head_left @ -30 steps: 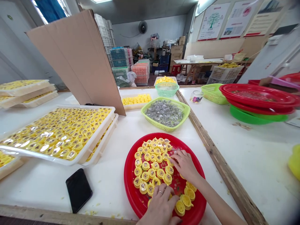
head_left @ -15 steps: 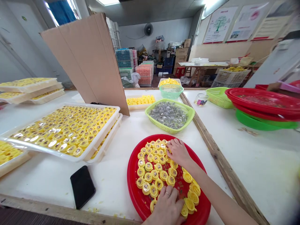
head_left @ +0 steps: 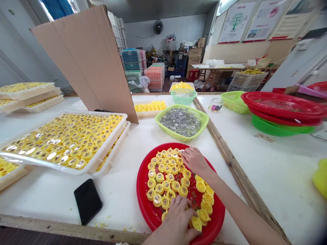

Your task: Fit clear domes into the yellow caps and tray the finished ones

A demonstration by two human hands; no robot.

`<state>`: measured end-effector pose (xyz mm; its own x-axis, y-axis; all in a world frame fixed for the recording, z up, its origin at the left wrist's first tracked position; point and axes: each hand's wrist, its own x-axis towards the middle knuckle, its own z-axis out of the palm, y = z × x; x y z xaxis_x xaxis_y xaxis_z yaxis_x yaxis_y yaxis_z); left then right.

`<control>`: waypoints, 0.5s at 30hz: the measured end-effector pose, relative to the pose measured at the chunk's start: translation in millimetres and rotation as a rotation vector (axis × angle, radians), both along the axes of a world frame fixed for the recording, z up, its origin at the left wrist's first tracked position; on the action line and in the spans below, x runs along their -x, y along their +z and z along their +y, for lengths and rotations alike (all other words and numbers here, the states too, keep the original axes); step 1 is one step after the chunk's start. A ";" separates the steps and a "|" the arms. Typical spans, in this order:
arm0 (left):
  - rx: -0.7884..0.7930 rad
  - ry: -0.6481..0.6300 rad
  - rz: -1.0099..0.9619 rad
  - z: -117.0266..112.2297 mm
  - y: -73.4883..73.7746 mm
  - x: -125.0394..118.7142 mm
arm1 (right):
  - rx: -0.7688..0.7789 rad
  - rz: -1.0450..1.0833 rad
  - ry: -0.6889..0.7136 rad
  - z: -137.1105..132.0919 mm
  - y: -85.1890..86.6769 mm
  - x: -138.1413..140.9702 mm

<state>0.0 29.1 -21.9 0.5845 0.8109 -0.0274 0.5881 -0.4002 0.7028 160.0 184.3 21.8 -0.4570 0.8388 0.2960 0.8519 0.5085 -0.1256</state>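
A round red tray [head_left: 143,204] in front of me holds many small round yellow plastic cases. Those on the left carry a picture disc, such as one yellow case [head_left: 157,199]; the ones along the right show plain open yellow insides. My left hand [head_left: 176,216], with a ring, is low over the tray, its thumb and index finger around a plain yellow case [head_left: 196,223]. At the tray's far side my right hand [head_left: 195,161] has its fingers together, fingertips on a pictured case partly hidden beneath them.
Beyond the tray stands a light green basket [head_left: 204,123] of clear plastic pieces. White trays [head_left: 89,168] of yellow cases and a black phone [head_left: 88,201] lie left, beside a cardboard sheet [head_left: 87,61]. A wooden strip [head_left: 230,163] and stacked red trays [head_left: 283,105] are right.
The view has shifted slightly. My left thumb and index finger have closed in around a plain yellow case. My right hand stays at the tray's far side.
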 end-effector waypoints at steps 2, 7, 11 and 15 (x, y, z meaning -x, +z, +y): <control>0.032 0.010 -0.002 -0.2 8.5 3.6 | 0.012 0.120 -0.014 -16.1 5.5 -10.6; 0.105 0.000 -0.047 2.1 27.7 11.8 | 0.110 0.421 -0.122 -80.9 9.7 -40.2; 0.154 -0.006 -0.153 7.1 40.6 16.6 | 0.317 0.696 -0.226 -133.0 0.7 -50.4; 0.247 0.044 -0.262 15.1 51.6 15.5 | 0.236 0.660 -0.209 -164.6 -5.6 -42.9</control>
<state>-15.5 44.2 29.7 0.5623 0.8231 -0.0792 0.3879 -0.1780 0.9043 202.8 19.7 16.2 -0.0694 0.9643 0.2555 0.6372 0.2399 -0.7324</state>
